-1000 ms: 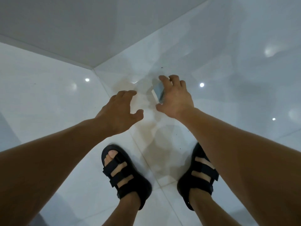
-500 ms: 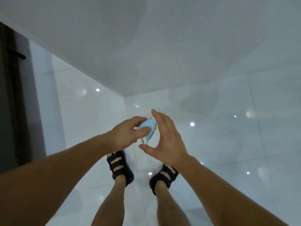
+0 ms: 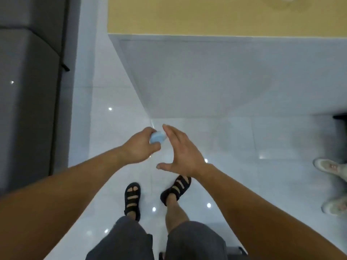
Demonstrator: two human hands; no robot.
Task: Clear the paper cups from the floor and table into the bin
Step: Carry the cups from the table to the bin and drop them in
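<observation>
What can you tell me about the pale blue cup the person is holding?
The paper cup is small and pale blue; blur hides its rim and any print. The left hand grips it, fingers curled round its left side, above the glossy white floor. The open right hand stands close on its right; whether it touches is unclear.

Floor tiles (image 3: pixel 244 147) — glossy; sandals (image 3: pixel 132 196) — matt.
</observation>
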